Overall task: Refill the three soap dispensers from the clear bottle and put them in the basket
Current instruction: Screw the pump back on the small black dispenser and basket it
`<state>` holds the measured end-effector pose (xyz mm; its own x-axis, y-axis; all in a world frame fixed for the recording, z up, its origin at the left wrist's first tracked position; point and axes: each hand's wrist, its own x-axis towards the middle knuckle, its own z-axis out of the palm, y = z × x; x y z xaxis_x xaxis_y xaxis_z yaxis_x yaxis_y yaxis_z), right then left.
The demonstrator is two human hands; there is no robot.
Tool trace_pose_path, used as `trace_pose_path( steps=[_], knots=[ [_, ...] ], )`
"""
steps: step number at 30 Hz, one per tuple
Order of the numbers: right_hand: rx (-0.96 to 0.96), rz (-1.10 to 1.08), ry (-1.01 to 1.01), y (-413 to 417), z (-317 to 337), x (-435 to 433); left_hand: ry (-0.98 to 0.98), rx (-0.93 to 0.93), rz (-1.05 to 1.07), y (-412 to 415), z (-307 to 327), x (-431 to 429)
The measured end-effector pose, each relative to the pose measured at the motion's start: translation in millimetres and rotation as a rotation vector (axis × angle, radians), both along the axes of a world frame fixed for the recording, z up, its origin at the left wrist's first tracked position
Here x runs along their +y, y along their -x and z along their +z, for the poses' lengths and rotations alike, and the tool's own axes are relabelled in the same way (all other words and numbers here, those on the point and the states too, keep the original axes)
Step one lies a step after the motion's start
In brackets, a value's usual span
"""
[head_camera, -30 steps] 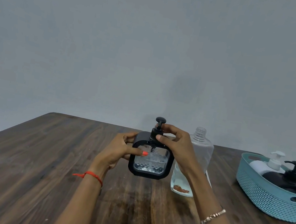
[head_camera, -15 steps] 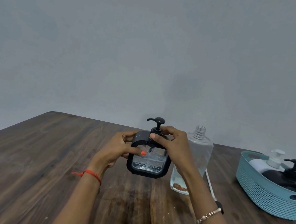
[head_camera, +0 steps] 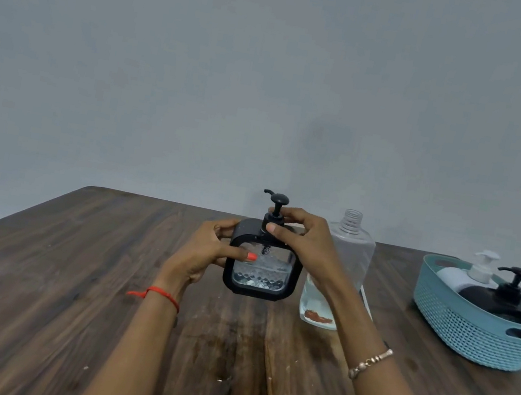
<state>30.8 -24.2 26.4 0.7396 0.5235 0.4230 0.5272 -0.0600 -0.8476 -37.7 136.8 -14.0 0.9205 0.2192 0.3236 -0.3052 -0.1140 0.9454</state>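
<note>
A square black-framed dispenser (head_camera: 262, 274) with a clear patterned front stands mid-table, some clear liquid in its lower part. My left hand (head_camera: 206, 250) grips its left side, thumb across the front. My right hand (head_camera: 305, 240) pinches the collar of its black pump (head_camera: 276, 208), whose spout points left. The clear bottle (head_camera: 352, 246) stands uncapped just behind my right wrist, a little liquid at its bottom. At the right, the teal basket (head_camera: 469, 336) holds a white dispenser (head_camera: 463, 275) and a black dispenser (head_camera: 509, 298).
The dark wooden table (head_camera: 51, 283) stretches wide to the left and toward me, with a damp-looking patch in front of the square dispenser. A grey wall stands behind the table's far edge. A thin white strip (head_camera: 365, 299) lies behind the clear bottle.
The pump head has turned: its spout faced the camera a second ago and now points left. My right hand's fingers shifted round the collar. The left hand kept its hold.
</note>
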Motion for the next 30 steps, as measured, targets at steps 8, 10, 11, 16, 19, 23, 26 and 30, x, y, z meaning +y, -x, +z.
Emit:
trace_pose_path(
  steps=[8,10,11,16,19,23,26,30],
  knots=[
    [-0.034,-0.156,-0.012,13,0,10,0.022,0.011,-0.004,-1,-4,0],
    [-0.059,-0.219,0.016,14,-4,16,0.024,0.017,-0.006,-1,-4,0],
    [-0.067,-0.240,0.039,16,-4,17,0.026,0.020,-0.004,-1,-5,0],
    [-0.113,-0.311,0.060,19,-7,10,0.002,0.015,0.018,-2,-5,-3],
    [-0.139,-0.332,0.036,28,-5,11,-0.022,0.004,0.048,-3,-3,-6],
    [-0.186,-0.389,-0.016,32,-9,15,-0.054,-0.005,0.068,-4,-2,-7],
    [-0.137,-0.387,-0.012,30,-8,16,-0.050,-0.011,0.071,-3,-4,-6],
    [-0.087,-0.235,0.049,14,1,10,-0.013,-0.020,0.044,-1,-1,-4]
  ],
)
